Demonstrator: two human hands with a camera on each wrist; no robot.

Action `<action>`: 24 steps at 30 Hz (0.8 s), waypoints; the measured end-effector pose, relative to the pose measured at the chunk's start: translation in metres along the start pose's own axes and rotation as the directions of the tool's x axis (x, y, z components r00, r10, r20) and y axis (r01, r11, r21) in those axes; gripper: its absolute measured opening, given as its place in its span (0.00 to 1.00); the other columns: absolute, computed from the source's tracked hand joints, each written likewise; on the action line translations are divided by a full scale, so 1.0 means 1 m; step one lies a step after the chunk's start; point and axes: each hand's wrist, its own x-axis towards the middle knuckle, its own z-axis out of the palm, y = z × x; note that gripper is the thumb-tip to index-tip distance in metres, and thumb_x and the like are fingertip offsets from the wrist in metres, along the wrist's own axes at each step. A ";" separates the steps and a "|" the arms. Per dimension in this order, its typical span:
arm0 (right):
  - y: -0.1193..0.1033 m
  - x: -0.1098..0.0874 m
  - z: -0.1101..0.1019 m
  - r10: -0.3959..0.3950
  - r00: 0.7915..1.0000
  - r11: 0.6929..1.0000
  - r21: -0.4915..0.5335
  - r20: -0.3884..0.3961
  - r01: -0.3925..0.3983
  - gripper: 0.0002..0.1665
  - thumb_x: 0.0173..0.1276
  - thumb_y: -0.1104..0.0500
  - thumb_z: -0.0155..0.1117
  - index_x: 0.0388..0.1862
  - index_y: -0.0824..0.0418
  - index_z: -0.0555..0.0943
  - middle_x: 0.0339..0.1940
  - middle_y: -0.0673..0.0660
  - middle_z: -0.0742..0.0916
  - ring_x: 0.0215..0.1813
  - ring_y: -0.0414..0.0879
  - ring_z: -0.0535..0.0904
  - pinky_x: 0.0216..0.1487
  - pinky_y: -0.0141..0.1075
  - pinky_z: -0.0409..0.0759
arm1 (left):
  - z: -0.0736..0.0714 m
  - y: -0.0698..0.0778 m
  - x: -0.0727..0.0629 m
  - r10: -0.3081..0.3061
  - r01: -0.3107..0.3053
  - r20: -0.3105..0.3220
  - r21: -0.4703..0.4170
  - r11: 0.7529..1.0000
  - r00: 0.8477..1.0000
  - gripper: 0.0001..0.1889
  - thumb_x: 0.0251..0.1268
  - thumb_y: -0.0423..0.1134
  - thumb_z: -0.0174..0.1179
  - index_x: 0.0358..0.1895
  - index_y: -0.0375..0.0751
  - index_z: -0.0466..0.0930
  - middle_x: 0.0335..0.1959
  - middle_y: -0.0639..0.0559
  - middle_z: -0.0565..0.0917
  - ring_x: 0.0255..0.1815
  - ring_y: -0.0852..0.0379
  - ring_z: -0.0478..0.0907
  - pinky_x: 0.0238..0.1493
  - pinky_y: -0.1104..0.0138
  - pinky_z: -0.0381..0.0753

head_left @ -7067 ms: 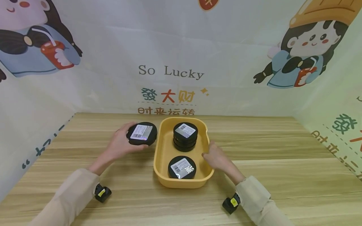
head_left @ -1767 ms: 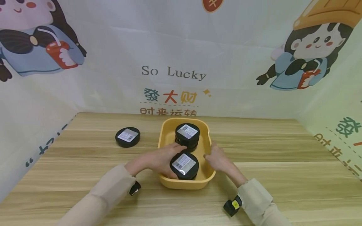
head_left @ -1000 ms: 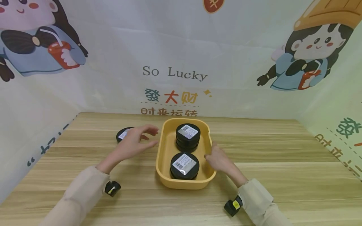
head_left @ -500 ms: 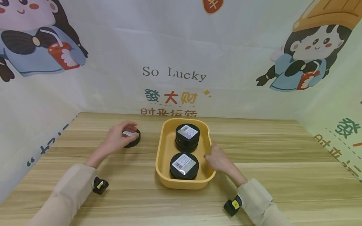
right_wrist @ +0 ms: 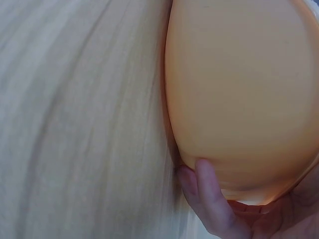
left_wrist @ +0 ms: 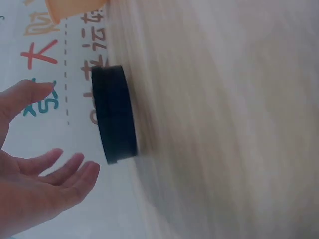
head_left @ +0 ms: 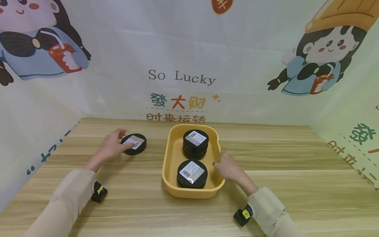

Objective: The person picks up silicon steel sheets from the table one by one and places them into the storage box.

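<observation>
On the table left of the tub lies a flat round black container with a white-and-silver label. My left hand is over its left side, thumb and fingers spread. In the left wrist view a gap shows between that hand and the black container. My right hand grips the right wall of a yellow tub, thumb over the rim. Its fingers press the tub's outside in the right wrist view. Inside the tub stand a rear stack and a front stack of like containers.
The wood-grain table extends to both sides of the tub. Behind it hangs a pale printed cloth, which also runs along the left and right sides. A small black camera sits at the left wrist, another camera at the right.
The left hand carried a black container, later held the front stack, then let go and moved left to the container on the table. The front stack has grown taller. The right hand kept its grip.
</observation>
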 end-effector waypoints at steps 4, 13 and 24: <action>0.000 0.000 0.000 0.002 1.000 1.000 0.007 0.002 -0.002 0.30 0.56 0.66 0.52 0.55 0.80 0.58 0.36 0.68 0.76 0.31 0.52 0.73 0.26 0.36 0.73 | 0.001 -0.005 0.004 -0.048 0.047 0.026 0.027 0.999 0.999 0.41 0.51 0.41 0.62 0.59 0.15 0.51 0.55 0.21 0.61 0.55 0.29 0.61 0.54 0.46 0.62; 0.001 0.001 0.000 0.006 1.000 1.000 0.010 0.001 -0.006 0.28 0.56 0.66 0.52 0.53 0.80 0.60 0.34 0.67 0.76 0.31 0.51 0.72 0.26 0.36 0.73 | 0.006 -0.011 0.011 -0.174 0.162 0.176 0.080 0.984 0.969 0.59 0.40 0.49 0.69 0.59 0.10 0.35 0.52 0.14 0.58 0.54 0.26 0.59 0.56 0.45 0.60; 0.000 0.000 0.000 0.009 1.000 1.000 -0.004 -0.002 -0.009 0.26 0.56 0.66 0.53 0.51 0.79 0.60 0.33 0.66 0.75 0.30 0.51 0.72 0.25 0.35 0.72 | 0.010 -0.002 0.018 -0.196 0.133 0.222 0.272 0.953 0.955 0.44 0.36 0.50 0.68 0.47 0.16 0.56 0.39 0.26 0.70 0.42 0.32 0.68 0.42 0.50 0.70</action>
